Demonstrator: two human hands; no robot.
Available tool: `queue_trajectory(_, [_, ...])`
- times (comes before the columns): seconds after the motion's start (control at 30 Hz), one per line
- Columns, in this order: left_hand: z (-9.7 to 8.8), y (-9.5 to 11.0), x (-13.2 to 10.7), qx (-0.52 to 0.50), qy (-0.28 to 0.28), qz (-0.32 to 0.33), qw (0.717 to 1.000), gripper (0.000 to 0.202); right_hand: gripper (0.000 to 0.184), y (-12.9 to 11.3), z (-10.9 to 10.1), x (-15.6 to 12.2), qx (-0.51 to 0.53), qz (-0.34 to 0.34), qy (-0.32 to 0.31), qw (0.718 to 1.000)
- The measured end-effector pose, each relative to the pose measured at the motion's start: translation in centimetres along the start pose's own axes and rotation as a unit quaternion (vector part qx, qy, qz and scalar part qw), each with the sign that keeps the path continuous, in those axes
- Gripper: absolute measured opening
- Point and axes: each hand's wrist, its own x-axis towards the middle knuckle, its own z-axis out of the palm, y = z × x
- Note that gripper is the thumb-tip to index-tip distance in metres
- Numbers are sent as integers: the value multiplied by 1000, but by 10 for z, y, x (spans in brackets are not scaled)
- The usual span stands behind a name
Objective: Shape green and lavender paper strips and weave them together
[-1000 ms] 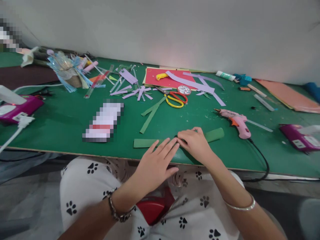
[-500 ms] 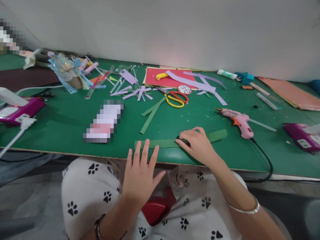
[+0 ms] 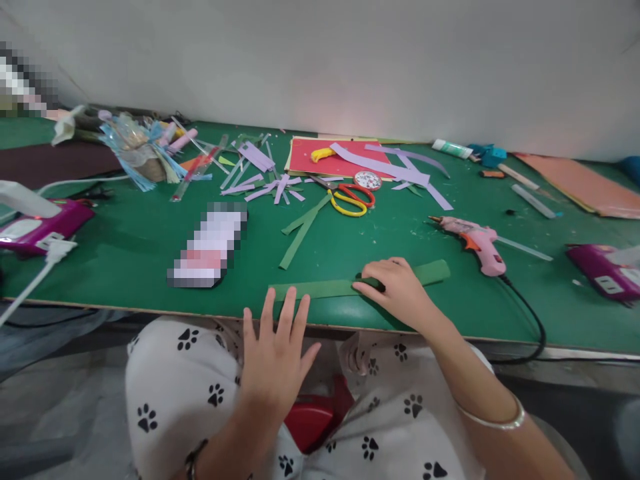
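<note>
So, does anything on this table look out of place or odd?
Mostly loose clutter: purple paper strips lie scattered beside the scissors. The glue gun lies on its side, its cord hanging over the table edge.

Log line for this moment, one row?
right hand: pressing long green paper strip | left hand: open, near strip's left end | pink glue gun: lying untouched

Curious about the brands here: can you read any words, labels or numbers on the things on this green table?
No text is readable.
White-and-green tube: print too small.
Purple box: white label blurred.
Pixelated flat item: blotted out.
Long green paper strip under the right hand: plain.
Pink plastic glue gun: no marking seen.
</note>
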Motion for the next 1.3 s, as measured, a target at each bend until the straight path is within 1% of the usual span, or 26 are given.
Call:
queue_trajectory(0.17, [-1, 1, 1, 6, -9, 7, 1000, 46, 25, 21, -10, -14, 36, 24, 6, 999])
queue_trajectory(0.33, [-3, 0, 2, 1, -5, 9, 1000, 45, 30, 41, -18, -25, 24, 46, 14, 999])
queue_trajectory(0.47, [-4, 1, 2, -2, -12, 0, 1000, 44, 36, 47, -20, -29, -11, 51, 28, 998])
queue_trajectory(0.6, [-2, 0, 2, -14, -7, 1, 1000, 44, 34, 48, -18, -30, -38, 48, 20, 998])
queue_trajectory(0.7, [0, -4, 0, -9, 7, 16, 1000, 45, 32, 47, -17, -29, -44, 50, 10, 998])
queue_trajectory(0.8, [0, -7, 3, -7, 39, 46, 998, 43, 30, 46, -17, -29, -57, 53, 7, 997])
queue_trajectory(0.87, [-1, -6, 10, -18, 68, 69, 995, 42, 28, 46, -18, -28, -68, 50, 1, 996])
queue_trajectory(0.93, [-2, 0, 20, -40, 86, 88, 992, 46, 26, 46, -18, -28, -77, 43, -9, 996])
queue_trajectory(0.97, [-3, 5, 25, -56, 83, 101, 990, 51, 25, 46, -18, -28, -80, 40, -13, 996])
queue_trajectory(1.0, [-2, 11, 31, -73, 68, 119, 988, 56, 24, 47, -18, -27, -82, 38, -16, 996])
queue_trajectory(1.07, [-1, 24, 42, -104, 22, 165, 981, 65, 23, 48, -18, -27, -82, 35, -18, 996])
queue_trajectory(1.13, [1, 36, 51, -117, -20, 196, 973, 71, 22, 48, -18, -27, -77, 34, -15, 996])
queue_trajectory(1.2, [2, 43, 55, -120, -51, 205, 970, 73, 22, 47, -17, -27, -70, 37, -9, 997])
queue_trajectory(1.3, [2, 45, 54, -116, -75, 196, 971, 74, 22, 47, -17, -28, -52, 46, 7, 998])
